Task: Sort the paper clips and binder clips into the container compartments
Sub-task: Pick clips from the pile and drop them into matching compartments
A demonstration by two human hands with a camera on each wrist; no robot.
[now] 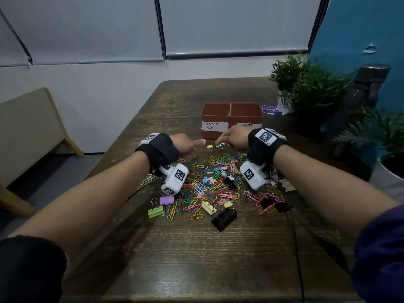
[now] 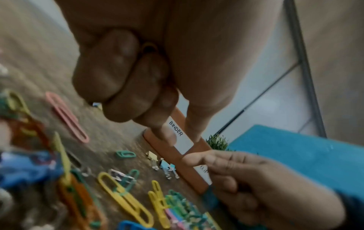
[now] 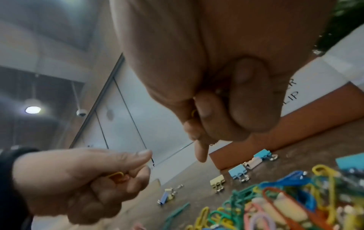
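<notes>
A terracotta container (image 1: 231, 119) has two compartments, labelled BINDER CLIP on the left and PAPER on the right. A heap of coloured paper clips and binder clips (image 1: 214, 182) lies in front of it. My left hand (image 1: 185, 145) hovers at the heap's far edge with its fingers curled. The right wrist view shows this left hand (image 3: 78, 179) pinching a yellow-orange paper clip (image 3: 116, 175). My right hand (image 1: 231, 137) hangs close beside it, just before the container. Its fingers (image 3: 226, 101) curl round a yellow paper clip (image 3: 194, 112). Small yellow (image 1: 209, 146) and blue (image 1: 218, 146) binder clips lie under the hands.
Potted plants (image 1: 306, 84) crowd the table's right side, with a round blue sticker (image 1: 272, 109) beside the container. A large black binder clip (image 1: 224, 218) and a green one (image 1: 155, 211) lie at the heap's near edge. A black cable (image 1: 295, 237) trails down the right.
</notes>
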